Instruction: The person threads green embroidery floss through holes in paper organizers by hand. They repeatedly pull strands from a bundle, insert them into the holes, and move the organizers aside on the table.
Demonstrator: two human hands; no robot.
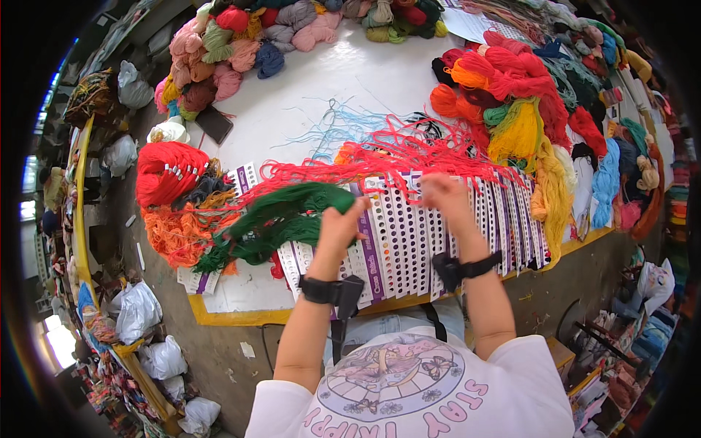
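A dark green yarn hank [292, 212] stretches across the left part of the table, its frayed end lying by orange yarn. My left hand [340, 225] is closed on the hank's right end. To the right, my right hand [444, 198] hovers over white cards with rows of round holes [412, 241]; motion smears its fingers, so their grip is unclear. Loose pinkish-red strands [328, 169] run across the tops of these cards, just beyond both hands. Each wrist wears a black strap with a small device.
Red yarn [166, 172] and orange yarn [171, 235] are heaped at the left. A dark phone [215, 125] lies behind them. Multicoloured yarn piles line the far edge, with red and yellow hanks [517, 131] at right. A yellow edge [241, 318] borders the white table.
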